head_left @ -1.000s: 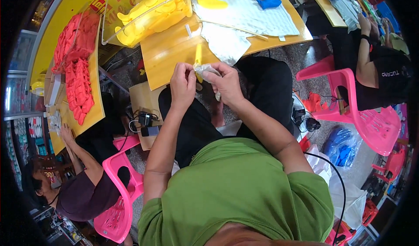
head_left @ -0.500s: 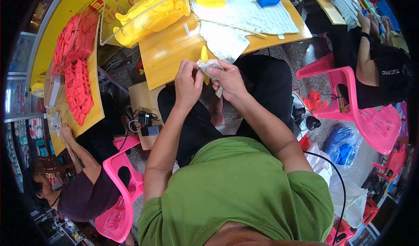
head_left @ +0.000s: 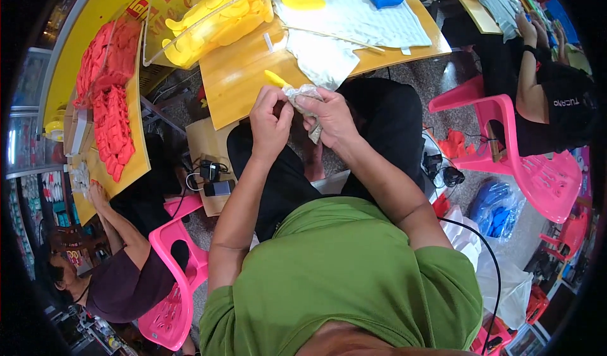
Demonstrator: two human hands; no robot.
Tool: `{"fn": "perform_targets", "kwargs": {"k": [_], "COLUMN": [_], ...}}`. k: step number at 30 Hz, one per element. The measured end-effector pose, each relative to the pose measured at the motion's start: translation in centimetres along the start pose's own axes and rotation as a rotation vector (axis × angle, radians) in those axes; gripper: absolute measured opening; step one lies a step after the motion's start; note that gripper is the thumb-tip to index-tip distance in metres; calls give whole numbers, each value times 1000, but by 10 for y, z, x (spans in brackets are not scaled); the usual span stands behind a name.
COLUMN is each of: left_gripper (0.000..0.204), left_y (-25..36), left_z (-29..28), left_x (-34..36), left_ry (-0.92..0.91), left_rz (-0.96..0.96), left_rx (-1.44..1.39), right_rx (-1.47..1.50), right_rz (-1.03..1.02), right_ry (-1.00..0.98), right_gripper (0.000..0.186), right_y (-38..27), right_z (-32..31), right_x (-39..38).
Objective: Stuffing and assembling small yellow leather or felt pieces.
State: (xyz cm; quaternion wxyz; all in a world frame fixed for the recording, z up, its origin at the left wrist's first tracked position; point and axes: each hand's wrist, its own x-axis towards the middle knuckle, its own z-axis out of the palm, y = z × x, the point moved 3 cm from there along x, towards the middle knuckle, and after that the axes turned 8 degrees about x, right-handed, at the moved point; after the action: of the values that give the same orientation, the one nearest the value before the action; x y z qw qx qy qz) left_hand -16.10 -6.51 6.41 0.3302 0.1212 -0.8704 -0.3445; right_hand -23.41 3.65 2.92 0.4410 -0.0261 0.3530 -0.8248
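In front of my lap, both hands are together just off the table's near edge. A small yellow fabric piece sticks out beyond the fingertips of my left hand, which pinches it. My right hand is closed around a small clear plastic bag with greyish contents. The bag's crumpled end touches the yellow piece between the hands. How the two join is hidden by my fingers.
On the wooden table stand a clear bin of yellow pieces, a white cloth, a thin stick and a blue piece. Red pieces lie at left. Co-workers sit on pink chairs on both sides.
The yellow piece has swung from pointing up to leaning left. My hands have barely moved, and the bag remains in my right hand.
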Motion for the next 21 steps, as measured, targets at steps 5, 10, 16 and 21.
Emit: {"fn": "perform_targets", "kwargs": {"k": [5,10,16,21], "left_gripper": [7,9,7,5], "left_y": [-7,-10,14,19], "left_z": [-5,-7,-18,-18], "left_x": [-15,-23,-19,-25], "left_ry": [14,12,105,91], "left_rz": [-383,-594,-243,-259], "left_rx": [-427,-543,-221,-304], "right_rx": [137,190,15,-17], "right_rz": [30,68,-3,-23], "right_ry": [85,43,-33,-6], "right_gripper": [21,23,21,13], "right_y": [3,7,0,2], "right_z": [-3,-3,17,17], "right_x": [-3,-8,-20,-21]}}
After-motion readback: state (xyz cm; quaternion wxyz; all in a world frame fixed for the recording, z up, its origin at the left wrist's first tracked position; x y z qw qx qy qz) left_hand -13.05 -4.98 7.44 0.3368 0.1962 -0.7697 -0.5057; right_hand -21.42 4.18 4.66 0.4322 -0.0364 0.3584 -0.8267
